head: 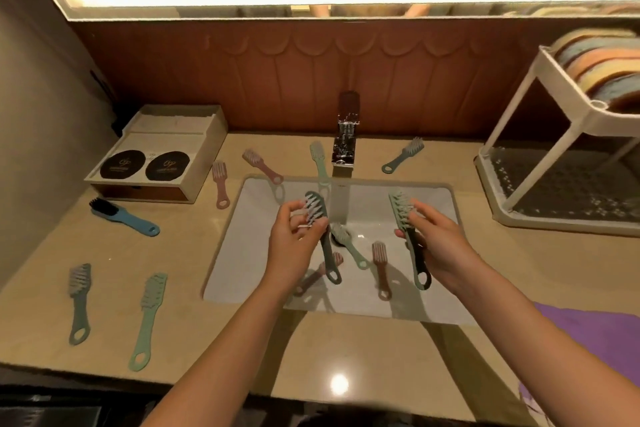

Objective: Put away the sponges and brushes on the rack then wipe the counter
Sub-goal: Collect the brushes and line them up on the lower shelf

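Over the white sink (pixel 242 253) my left hand (pixel 294 243) grips a dark grey-green brush (pixel 327 253), bristles up, handle hanging down. My right hand (pixel 440 243) grips a mint-headed brush with a dark handle (pixel 412 246) the same way. Three brushes lie in the basin: a pink one (pixel 381 270), a mint one (pixel 349 246) and a pink one (pixel 311 279) partly behind my left wrist. Several more brushes lie on the beige counter (pixel 363 357). The white two-tier rack (pixel 554 135) stands at the right, with coloured sponges (pixel 602 69) stacked on its top shelf.
A chrome faucet (pixel 344 146) rises behind the sink. A beige box with two dark round pads (pixel 152 156) sits at the back left. A purple cloth (pixel 588 329) lies on the counter at the near right. The rack's lower perforated shelf (pixel 571 191) holds nothing.
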Motion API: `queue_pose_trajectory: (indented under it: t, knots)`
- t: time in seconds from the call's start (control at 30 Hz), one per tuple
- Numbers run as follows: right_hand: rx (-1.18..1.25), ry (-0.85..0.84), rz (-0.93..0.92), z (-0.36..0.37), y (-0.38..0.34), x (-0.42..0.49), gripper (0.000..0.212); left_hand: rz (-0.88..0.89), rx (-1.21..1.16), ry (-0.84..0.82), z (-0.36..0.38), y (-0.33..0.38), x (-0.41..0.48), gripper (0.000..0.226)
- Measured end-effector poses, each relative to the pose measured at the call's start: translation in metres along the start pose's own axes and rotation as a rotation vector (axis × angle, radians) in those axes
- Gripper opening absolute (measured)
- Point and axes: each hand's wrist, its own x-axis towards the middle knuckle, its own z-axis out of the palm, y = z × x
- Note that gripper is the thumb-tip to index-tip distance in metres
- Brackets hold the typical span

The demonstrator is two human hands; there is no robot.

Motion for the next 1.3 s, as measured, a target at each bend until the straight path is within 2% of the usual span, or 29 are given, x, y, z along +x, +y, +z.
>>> queue_pose_trajectory:
  t: [0.13, 0.27, 0.4, 0.53, 0.6, 0.67, 0.9, 1.1, 1.23, 1.3]
  knots:
    - [-0.05, 0.145, -0.005, -0.05, -0.002, 0.005, 0.028, -0.061, -0.129, -0.052, 0.036, 0.01, 0.005, 0.008]
    - [-0.106, 0.255, -0.017, -0.102, 0.003, 0.011, 0.025, -0.215, -0.168, -0.108, 0.071, 0.004, 0.016, 0.028]
    - [-0.204, 0.4, -0.074, -0.154, 0.001, 0.025, 0.025, -0.346, -0.15, -0.211, 0.119, -0.002, 0.028, 0.026]
    - [-0.529, 0.496, -0.142, -0.187, 0.001, 0.046, 0.025, -0.47, -0.2, -0.236, 0.146, -0.008, 0.034, 0.011]
    - [-0.777, 0.572, -0.186, -0.211, -0.004, 0.063, 0.025, -0.517, -0.218, -0.258, 0.168, -0.008, 0.04, 0.011]
    - [-0.927, 0.61, -0.211, -0.231, -0.011, 0.079, 0.027, -0.545, -0.239, -0.268, 0.184, -0.007, 0.043, 0.01]
    - [-1.126, 0.492, -0.119, -0.261, -0.02, 0.139, 0.019, -0.619, -0.26, -0.23, 0.213, -0.021, 0.046, 0.011]
    - [-1.188, 0.293, 0.027, -0.263, -0.013, 0.166, 0.023, -0.702, -0.29, -0.196, 0.227, -0.025, 0.048, 0.038]
    - [-1.127, 0.264, 0.071, -0.268, -0.008, 0.166, 0.023, -0.73, -0.354, -0.245, 0.233, -0.023, 0.046, 0.01]
    - [-1.101, 0.242, 0.058, -0.27, -0.007, 0.162, 0.021, -0.738, -0.39, -0.263, 0.237, -0.019, 0.045, 0.01]
